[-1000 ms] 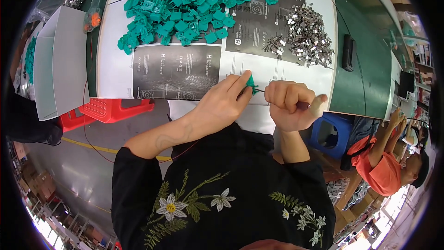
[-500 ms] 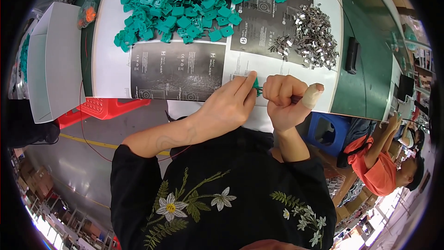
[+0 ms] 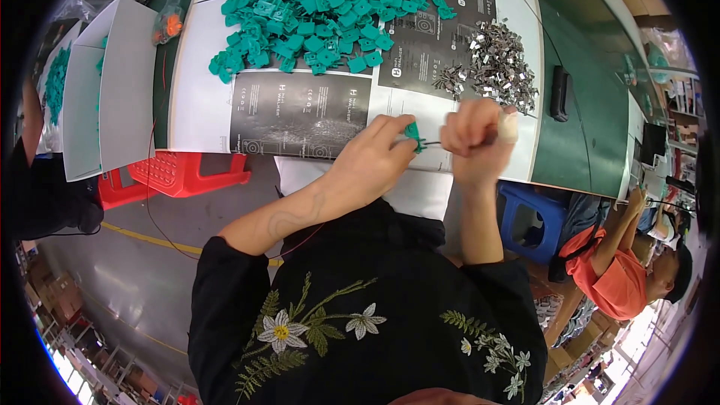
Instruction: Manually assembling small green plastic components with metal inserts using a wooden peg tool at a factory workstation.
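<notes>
Near the front edge of the table, my left hand (image 3: 369,159) pinches a small green plastic part (image 3: 412,130) between thumb and fingers. My right hand (image 3: 478,139), slightly blurred, is curled in a fist just to the right, its thumb wrapped in a pale covering. Out of that fist a thin dark rod (image 3: 433,144) points left toward the green part. Whether its tip touches the part is hard to make out, and the rest of it is hidden in my fist. Beyond my hands lie a big heap of similar green plastic parts (image 3: 322,11) and a pile of small metal pieces (image 3: 501,67).
Printed black-and-white sheets (image 3: 300,109) cover the tabletop. A black bar-shaped object (image 3: 560,93) lies at the right. To the left stands a white box (image 3: 127,90) beside a clear bottle with orange contents (image 3: 171,24). Red (image 3: 180,172) and blue (image 3: 531,221) stools flank me; another person (image 3: 611,277) sits at far right.
My right hand has drawn back slightly from the green part, so more of the dark rod shows, and its thumb has folded inward. My left hand keeps its pinch. The whole view has shifted a little.
</notes>
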Demonstrator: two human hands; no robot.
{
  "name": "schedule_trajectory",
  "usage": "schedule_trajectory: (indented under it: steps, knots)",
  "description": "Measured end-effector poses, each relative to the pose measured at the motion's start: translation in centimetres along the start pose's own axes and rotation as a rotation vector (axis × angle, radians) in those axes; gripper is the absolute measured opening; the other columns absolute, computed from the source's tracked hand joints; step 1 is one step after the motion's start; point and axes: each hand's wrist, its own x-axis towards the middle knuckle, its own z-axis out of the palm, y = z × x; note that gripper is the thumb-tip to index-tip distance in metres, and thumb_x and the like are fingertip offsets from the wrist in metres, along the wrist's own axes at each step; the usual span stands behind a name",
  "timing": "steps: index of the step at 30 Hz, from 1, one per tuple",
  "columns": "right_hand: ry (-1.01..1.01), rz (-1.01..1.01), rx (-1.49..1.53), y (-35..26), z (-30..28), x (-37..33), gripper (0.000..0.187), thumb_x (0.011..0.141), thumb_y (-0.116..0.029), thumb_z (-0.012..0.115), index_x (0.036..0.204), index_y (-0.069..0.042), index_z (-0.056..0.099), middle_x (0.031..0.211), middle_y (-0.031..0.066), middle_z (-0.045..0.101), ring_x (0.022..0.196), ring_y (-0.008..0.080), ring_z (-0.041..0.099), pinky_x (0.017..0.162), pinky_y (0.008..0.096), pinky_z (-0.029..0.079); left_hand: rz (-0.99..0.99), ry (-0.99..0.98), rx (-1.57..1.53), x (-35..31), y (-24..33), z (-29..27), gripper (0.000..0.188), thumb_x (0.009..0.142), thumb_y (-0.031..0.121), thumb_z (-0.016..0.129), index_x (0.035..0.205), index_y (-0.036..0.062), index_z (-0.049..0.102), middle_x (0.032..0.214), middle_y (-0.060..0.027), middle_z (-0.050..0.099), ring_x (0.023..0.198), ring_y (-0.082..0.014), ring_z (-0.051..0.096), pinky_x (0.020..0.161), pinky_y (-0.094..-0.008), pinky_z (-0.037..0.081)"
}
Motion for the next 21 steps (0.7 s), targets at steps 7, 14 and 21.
schedule_trajectory:
  steps: [7,14,21]
  knots:
    - [0.032,0.215,-0.917,-1.2,-0.3,-2.0,0.027,0.095,-0.026,0.056,0.091,-0.001,0.065,0.072,0.0000,0.060,0.052,0.0011,0.041,0.045,0.0198,0.030,-0.314,0.225,-0.526,-0.6,1.1,-0.4,0.030,0.080,-0.004,0.068,0.108,0.0010,0.057,0.123,-0.0133,0.050,0.083,-0.0198,0.062,0.067,-0.0309,0.053]
    - [-0.055,0.239,-0.921,0.0,-0.4,-3.7,0.020,0.095,-0.016,0.057,0.095,0.002,0.066,0.072,0.0022,0.063,0.057,0.0043,0.052,0.049,0.0200,0.038,-0.425,0.161,-0.523,-0.6,3.5,-2.2,0.025,0.083,-0.004,0.065,0.107,0.0006,0.056,0.116,-0.0101,0.051,0.070,-0.0145,0.060,0.059,-0.0283,0.051]
    - [-0.089,-0.005,-1.210,0.7,0.9,-4.3,0.016,0.094,-0.011,0.059,0.094,0.004,0.065,0.069,0.0040,0.063,0.063,0.0068,0.058,0.054,0.0215,0.044,-0.156,0.206,-0.080,-1.0,2.9,-1.0,0.024,0.082,-0.003,0.066,0.103,0.0000,0.057,0.088,-0.0099,0.054,0.063,-0.0185,0.056,0.054,-0.0287,0.047]
